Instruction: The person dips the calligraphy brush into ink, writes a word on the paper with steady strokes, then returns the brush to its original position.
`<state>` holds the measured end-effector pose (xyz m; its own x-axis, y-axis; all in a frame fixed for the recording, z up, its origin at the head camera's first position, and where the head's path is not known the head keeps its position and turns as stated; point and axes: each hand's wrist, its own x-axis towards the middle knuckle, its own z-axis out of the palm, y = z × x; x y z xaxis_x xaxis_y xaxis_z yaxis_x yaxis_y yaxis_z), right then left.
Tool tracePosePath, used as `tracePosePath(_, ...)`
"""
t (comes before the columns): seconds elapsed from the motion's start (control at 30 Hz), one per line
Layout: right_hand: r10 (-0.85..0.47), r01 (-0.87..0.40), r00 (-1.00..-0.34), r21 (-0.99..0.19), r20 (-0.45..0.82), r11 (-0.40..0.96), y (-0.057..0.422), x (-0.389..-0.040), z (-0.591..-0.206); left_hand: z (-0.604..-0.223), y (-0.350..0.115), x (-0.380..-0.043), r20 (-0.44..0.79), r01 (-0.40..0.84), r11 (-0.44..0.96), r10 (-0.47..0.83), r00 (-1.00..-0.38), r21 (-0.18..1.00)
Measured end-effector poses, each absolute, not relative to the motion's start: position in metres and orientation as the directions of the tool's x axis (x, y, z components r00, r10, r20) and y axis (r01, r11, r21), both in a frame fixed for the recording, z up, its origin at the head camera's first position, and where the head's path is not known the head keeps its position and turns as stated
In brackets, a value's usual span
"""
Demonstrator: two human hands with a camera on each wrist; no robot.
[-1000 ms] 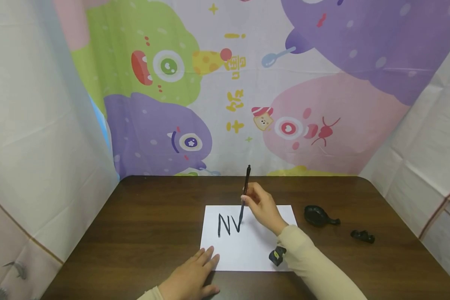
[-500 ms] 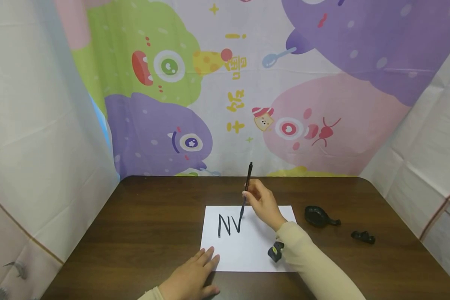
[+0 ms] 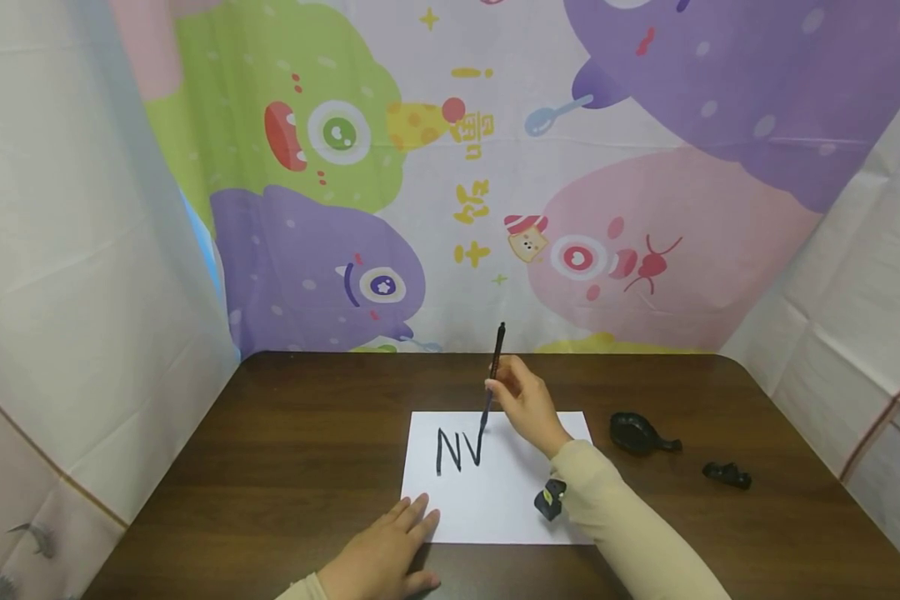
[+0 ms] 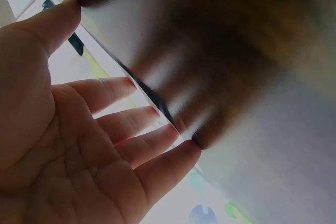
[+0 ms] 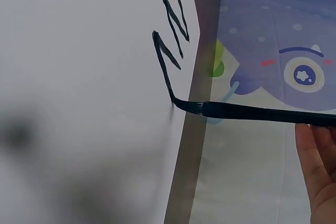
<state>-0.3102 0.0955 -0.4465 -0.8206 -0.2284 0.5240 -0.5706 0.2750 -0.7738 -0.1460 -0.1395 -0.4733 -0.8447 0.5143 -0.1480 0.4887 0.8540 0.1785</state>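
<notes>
My right hand (image 3: 527, 407) pinches a black writing brush (image 3: 498, 354) by its handle, which stands nearly upright. In the right wrist view the bristles (image 5: 187, 106) are bent against a white sheet of paper (image 3: 487, 512), at the end of a black stroke (image 5: 164, 66). Black lines reading like N and V (image 3: 450, 451) mark the sheet's upper left part. My left hand (image 3: 378, 546) lies with spread fingers on the sheet's lower left corner. Its palm and outstretched fingertips (image 4: 189, 150) show in the left wrist view, at the paper's surface.
To the right of the sheet lies a black, pan-shaped dish (image 3: 632, 432) with a short handle. Farther right is a small bumpy black object (image 3: 726, 475). A black device (image 3: 550, 500) sits at the right cuff. A cartoon-printed curtain (image 3: 472, 308) hangs behind the brown table (image 3: 292, 450).
The right hand and brush have moved slightly away, up the sheet, lengthening the V's right stroke from near its lower point upward. The left hand has stayed put.
</notes>
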Motion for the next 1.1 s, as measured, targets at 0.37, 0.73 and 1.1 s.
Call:
tracePosePath(0.37,-0.180,-0.585,-0.811,-0.771,0.557,0.251,0.099,-0.308,-0.438,-0.473,-0.140,-0.147,-0.170,0.478,0.857,0.509,-0.843,0.193)
tracePosePath(0.73,-0.236,-0.647,-0.758,-0.655,0.608,0.389,0.107,-0.300,-0.439,-0.472,-0.139,-0.147,-0.152,0.497,0.848,0.524,-0.838,0.185)
tracePosePath(1.1,-0.259,-0.682,-0.727,-0.624,0.636,0.382,0.105,-0.297,-0.444,-0.473,-0.140,-0.146,-0.169,0.483,0.855,0.512,-0.842,0.188)
